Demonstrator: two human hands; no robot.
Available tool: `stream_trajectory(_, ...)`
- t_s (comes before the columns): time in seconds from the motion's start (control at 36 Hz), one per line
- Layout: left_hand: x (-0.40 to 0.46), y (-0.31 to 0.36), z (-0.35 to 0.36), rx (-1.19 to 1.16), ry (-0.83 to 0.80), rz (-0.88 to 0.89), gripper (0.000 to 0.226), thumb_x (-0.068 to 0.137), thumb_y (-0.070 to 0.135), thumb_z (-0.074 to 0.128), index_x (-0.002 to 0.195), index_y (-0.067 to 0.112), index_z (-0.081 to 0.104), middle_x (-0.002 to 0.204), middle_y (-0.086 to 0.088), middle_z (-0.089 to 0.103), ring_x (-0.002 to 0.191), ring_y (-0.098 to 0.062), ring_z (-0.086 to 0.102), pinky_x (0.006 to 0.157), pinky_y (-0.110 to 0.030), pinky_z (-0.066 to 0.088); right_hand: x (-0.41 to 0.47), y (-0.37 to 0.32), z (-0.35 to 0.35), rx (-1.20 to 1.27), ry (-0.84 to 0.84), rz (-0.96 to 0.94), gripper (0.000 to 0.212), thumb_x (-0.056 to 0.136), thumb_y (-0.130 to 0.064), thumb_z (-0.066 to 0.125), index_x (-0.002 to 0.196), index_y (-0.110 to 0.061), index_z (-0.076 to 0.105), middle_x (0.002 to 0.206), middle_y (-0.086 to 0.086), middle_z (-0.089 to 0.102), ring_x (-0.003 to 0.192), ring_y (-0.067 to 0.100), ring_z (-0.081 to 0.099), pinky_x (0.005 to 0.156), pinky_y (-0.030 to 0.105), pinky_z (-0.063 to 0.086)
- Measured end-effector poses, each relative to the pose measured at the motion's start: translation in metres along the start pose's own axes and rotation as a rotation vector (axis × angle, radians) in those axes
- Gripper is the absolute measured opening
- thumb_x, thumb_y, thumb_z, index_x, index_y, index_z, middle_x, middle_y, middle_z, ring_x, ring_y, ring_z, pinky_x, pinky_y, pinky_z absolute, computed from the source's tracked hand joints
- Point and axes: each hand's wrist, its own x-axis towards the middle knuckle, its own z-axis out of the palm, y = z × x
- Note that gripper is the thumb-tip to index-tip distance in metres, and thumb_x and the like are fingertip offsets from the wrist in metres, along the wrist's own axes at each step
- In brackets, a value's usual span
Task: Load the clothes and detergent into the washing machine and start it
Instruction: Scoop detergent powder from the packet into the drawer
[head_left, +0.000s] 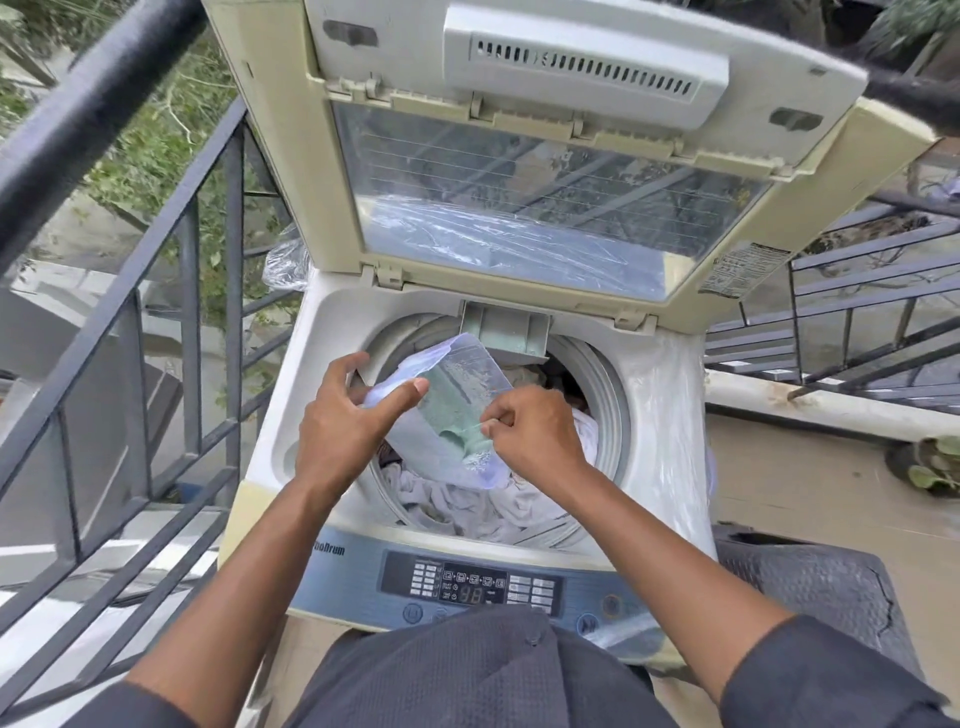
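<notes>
The washing machine (457, 467) stands with its lid (519, 208) raised fully back, which leaves the drum opening free for loading. Clothes (467, 499), pale and crumpled, already lie inside the drum, below the opening's rim. The detergent pouch (457, 395), a clear plastic bag with green powder inside, is held directly above the drum opening, so that any spill would fall onto the load rather than outside the machine. Its open end is tilted up toward the detergent drawer (506, 330), which projects from the rear edge of the opening; this suggests the powder is intended for that drawer. The left hand (343, 421) grips the pouch's upper left side, thumb laid across the front and fingers curled behind, steadying it. The right hand (535, 431) pinches the pouch's lower right edge between curled fingers and thumb, probably to raise the bottom and drive the powder toward the open end. The control panel (467, 582), on the front edge of the machine, is untouched; starting the cycle is not yet done.
</notes>
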Motion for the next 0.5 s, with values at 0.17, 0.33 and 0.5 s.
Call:
stream_trajectory(0.17, 0.001, -0.006, 0.003, 0.021, 0.007, -0.021, 0.103, 0.052, 0.092, 0.075, 0.141, 0.046, 0.050, 0.133, -0.001, 0.071, 0.123, -0.021, 0.067, 0.108, -0.050, 0.053, 0.004, 0.010, -0.011, 0.188, 0.010, 0.189, 0.018, 0.080, -0.014, 0.085, 0.070, -0.028, 0.080, 0.071, -0.015, 0.075, 0.073, 0.004, 0.073, 0.071, 0.023, 0.057)
stream_trajectory(0.33, 0.008, -0.015, 0.008, -0.055, 0.042, -0.081, 0.112, 0.044, 0.095, 0.077, 0.140, 0.044, 0.052, 0.134, -0.003, 0.069, 0.121, -0.022, 0.068, 0.107, -0.051, 0.055, 0.005, 0.017, -0.025, 0.379, 0.088, 0.257, 0.030, 0.076, -0.014, 0.081, 0.062, -0.040, 0.078, 0.066, -0.012, 0.076, 0.062, 0.005, 0.071, 0.058, 0.025, 0.053)
stream_trajectory(0.5, 0.017, -0.023, 0.010, -0.179, 0.027, -0.143, 0.116, 0.035, 0.092, 0.084, 0.135, 0.046, 0.048, 0.137, -0.006, 0.064, 0.124, -0.022, 0.066, 0.106, -0.054, 0.056, 0.014, 0.019, -0.043, 0.633, 0.113, 0.291, 0.011, 0.078, -0.006, 0.080, 0.072, -0.016, 0.082, 0.070, 0.007, 0.077, 0.056, 0.013, 0.066, 0.051, 0.028, 0.050)
